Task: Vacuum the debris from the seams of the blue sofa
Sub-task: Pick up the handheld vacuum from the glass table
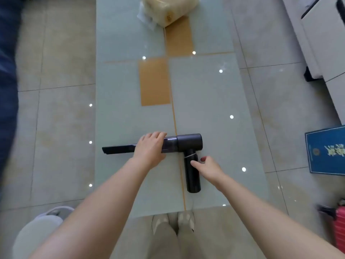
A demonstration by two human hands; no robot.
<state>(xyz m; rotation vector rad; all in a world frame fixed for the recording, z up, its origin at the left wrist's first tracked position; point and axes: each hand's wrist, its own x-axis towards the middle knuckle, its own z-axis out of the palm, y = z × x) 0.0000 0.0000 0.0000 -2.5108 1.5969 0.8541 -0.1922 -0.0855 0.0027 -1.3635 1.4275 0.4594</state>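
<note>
The left hand's fingers [158,136] are curling over the barrel of the handheld vacuum [186,143], covering the joint where the dark crevice nozzle [118,149] meets the clear dust cup; how tightly they are clamping I cannot tell, since the back of the left hand [150,149] is hiding the far side. The right hand's fingers [196,163] are spread loosely, the thumb lying against the side of the vacuum's grip, the rest hovering just beside it and closing on nothing yet. The right hand [208,166] looks to be arriving at the grip, not holding it.

The vacuum is lying flat on the glass table [130,81], nozzle pointing away from the grip, toward the blue sofa [8,71], which is showing only as a blurred edge well apart from the vacuum on its nozzle side. A tissue pack [169,10] is sitting at the table's far end, well beyond the vacuum. A blue booklet [326,150] is lying on the floor past the vacuum's motor end.

The step in hand seems to be picking the tool up. To do it well, the right hand should be wrapping fully round the grip before lifting, while the left is steadying the barrel and checking that the nozzle is seated firmly, so it is not slipping off inside a seam.
</note>
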